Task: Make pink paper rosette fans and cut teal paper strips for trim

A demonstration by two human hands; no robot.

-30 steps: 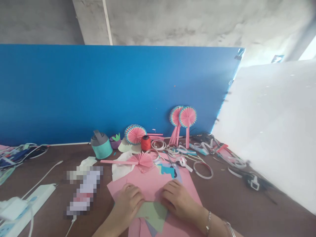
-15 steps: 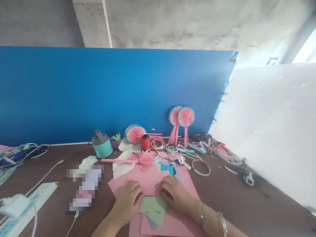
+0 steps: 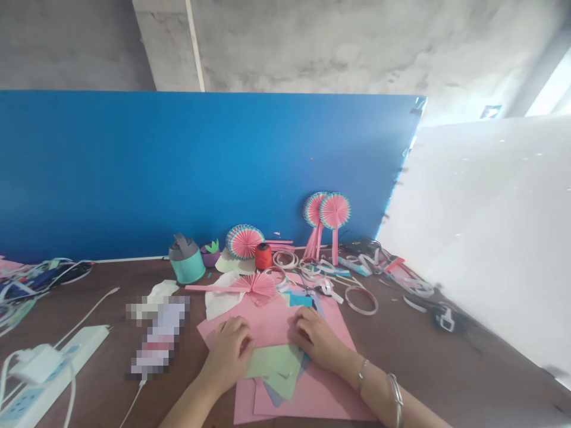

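Nearest you, overlapping pink sheets [image 3: 321,399] lay flat on the brown tabletop [image 3: 423,380], with loose green paper [image 3: 276,362] on top, between your forearms. The upper pink sheet [image 3: 272,328] was just beyond, its near edge along the green paper, one hand at each side. Your left hand [image 3: 229,352] had fingers bent over its left part; your right hand [image 3: 316,336] was curled at its right part, well apart from the left. Could not tell whether either pinched the paper or only pressed it. Past the sheet lay a part-open pink pleated fan [image 3: 259,286], with a white ring-shaped coil [image 3: 362,312] off to the right. Farther back stood a red thread spool [image 3: 263,257]; behind, two round pleated fans [image 3: 335,209] stood upright by the blue partition [image 3: 200,160].
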